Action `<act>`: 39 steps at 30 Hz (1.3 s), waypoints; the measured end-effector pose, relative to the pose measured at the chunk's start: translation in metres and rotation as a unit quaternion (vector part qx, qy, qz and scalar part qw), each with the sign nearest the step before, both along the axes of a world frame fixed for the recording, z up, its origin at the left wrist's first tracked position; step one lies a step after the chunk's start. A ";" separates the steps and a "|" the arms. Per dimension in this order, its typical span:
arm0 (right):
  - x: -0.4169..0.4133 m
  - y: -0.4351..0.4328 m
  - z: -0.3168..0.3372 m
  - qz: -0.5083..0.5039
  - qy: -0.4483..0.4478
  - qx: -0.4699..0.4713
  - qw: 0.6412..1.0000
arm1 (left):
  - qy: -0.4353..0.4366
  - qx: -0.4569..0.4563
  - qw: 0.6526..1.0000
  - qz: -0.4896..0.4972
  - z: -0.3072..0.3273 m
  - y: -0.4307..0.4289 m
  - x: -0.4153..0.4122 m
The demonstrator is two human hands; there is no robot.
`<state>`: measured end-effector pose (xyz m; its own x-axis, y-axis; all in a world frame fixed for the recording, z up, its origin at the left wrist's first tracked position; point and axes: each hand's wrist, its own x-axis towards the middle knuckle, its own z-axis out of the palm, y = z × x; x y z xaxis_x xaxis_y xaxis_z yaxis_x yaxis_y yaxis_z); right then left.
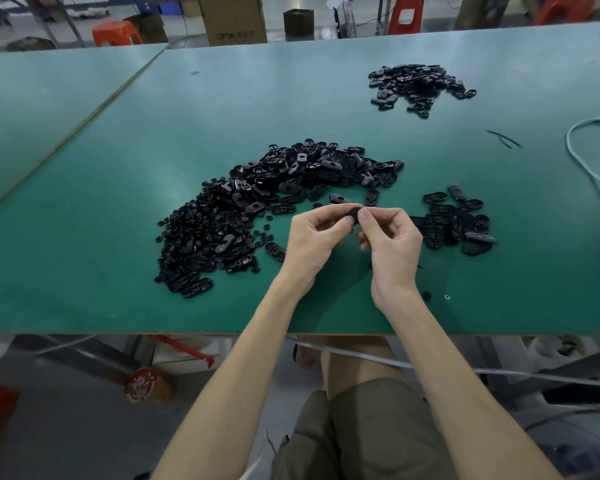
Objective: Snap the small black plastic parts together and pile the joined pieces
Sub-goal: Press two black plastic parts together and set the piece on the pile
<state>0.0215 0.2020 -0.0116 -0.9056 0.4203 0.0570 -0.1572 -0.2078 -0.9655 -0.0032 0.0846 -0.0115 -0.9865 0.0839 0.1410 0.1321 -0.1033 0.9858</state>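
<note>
1. Left hand (314,237) and right hand (392,245): raised over the near middle of the table (118,289), fingertips meeting. Both have curled fingers and pinch one black part (354,213) between them.
2. Part: held clear of the table, just near of the big pile (257,202). The fingers cover most of it. Its long axis appears to run left to right, from one hand to the other, though this cannot be told for certain. Whether the halves are fully snapped is also hidden.
3. Big pile: loose ovals and small round pieces, spread left and far of the hands. The left hand is the nearer one to it.
4. Right pile (458,223): ovals lying just right of the right hand, probably the joined pieces. The right hand is plainly the nearer, so dropping the part there would call for a short move rightward.
5. Far pile (418,84): more ovals at far right, well apart from both hands.
</note>
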 end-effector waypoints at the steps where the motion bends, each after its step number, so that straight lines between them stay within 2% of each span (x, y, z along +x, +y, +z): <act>1: 0.000 0.000 0.000 0.001 -0.002 0.003 1.000 | 0.001 -0.006 1.000 0.005 0.000 0.000 0.000; 6: -0.001 0.000 -0.001 0.020 -0.010 0.032 0.999 | 0.009 -0.030 0.999 0.041 0.000 0.002 0.000; 17: -0.001 -0.001 -0.001 0.020 -0.014 0.027 0.999 | 0.010 -0.041 0.998 0.046 -0.001 0.002 0.000; 25: -0.001 -0.001 -0.001 0.020 -0.017 0.041 0.999 | 0.018 -0.043 0.998 0.037 -0.003 0.001 -0.001; 31: -0.001 0.000 -0.001 -0.017 -0.014 0.001 1.000 | 0.001 0.012 1.000 -0.012 -0.004 -0.003 -0.002; 39: -0.001 0.000 -0.002 -0.021 -0.019 0.009 1.000 | 0.000 -0.006 1.000 -0.012 -0.001 -0.001 -0.001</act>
<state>0.0204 0.2018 -0.0131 -0.8886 0.4577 0.0305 -0.1284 -0.1843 -0.9744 -0.0039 0.0840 -0.0128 -0.9843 0.1087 0.1389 0.1288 -0.0953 0.9871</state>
